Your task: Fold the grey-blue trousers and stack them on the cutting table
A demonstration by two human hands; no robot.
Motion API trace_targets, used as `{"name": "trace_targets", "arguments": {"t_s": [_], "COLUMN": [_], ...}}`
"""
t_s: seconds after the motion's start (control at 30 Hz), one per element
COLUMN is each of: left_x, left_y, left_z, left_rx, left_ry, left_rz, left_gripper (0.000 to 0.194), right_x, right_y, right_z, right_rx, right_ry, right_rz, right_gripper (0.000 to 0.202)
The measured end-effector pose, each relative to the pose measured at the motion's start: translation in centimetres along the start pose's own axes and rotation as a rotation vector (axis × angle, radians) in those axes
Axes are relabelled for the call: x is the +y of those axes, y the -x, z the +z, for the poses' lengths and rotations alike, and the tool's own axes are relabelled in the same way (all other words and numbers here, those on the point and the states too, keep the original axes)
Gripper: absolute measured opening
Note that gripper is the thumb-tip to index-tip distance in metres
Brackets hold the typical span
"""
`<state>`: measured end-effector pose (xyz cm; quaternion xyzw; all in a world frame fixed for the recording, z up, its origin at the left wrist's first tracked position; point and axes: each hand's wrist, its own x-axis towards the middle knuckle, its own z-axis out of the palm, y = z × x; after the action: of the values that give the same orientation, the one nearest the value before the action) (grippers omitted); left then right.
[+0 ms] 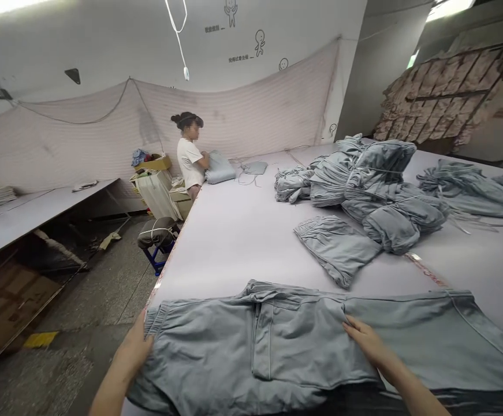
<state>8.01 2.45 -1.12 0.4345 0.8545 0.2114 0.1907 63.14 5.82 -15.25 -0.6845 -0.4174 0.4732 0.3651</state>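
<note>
A pair of grey-blue trousers (216, 341) lies spread along the near edge of the table, its gathered elastic waistband at the left. My left hand (133, 346) is closed on the waistband end, with some fingertips hidden behind the cloth. Further right, my right hand (366, 340) pinches the edge of the same trousers, thumb and fingers close together. Beyond that hand more flat grey-blue cloth (433, 335) stretches to the right; whether it is the same garment I cannot tell. Just past the trousers lies a small folded grey-blue garment (335, 245).
Tied bundles of grey-blue garments (359, 179) are heaped on the pale table (229, 231). At its far left edge a person (189, 153) handles a folded grey-blue stack (220, 167). A padded blue stool (158, 237) stands beside the table; another table (38, 208) is at left.
</note>
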Motion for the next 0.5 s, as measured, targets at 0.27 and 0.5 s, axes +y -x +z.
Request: {"name": "trace_targets", "arguments": {"t_s": [0.27, 0.5], "left_x": [8.8, 13.2], "left_y": [4.3, -0.2], "left_z": [15.3, 23.2], "left_rx": [-0.481, -0.518], "left_ry": [0.18, 0.295], "left_rz": [0.488, 0.505], "left_gripper": [0.019, 0.047], "right_x": [2.0, -3.8], "right_y": [0.7, 5.7], "right_z": [0.2, 11.5], "right_rx": [0.191, -0.157], "right_ry": [0.6, 0.736], "right_rz": [0.0, -0.608], "right_gripper": [0.048, 0.045]}}
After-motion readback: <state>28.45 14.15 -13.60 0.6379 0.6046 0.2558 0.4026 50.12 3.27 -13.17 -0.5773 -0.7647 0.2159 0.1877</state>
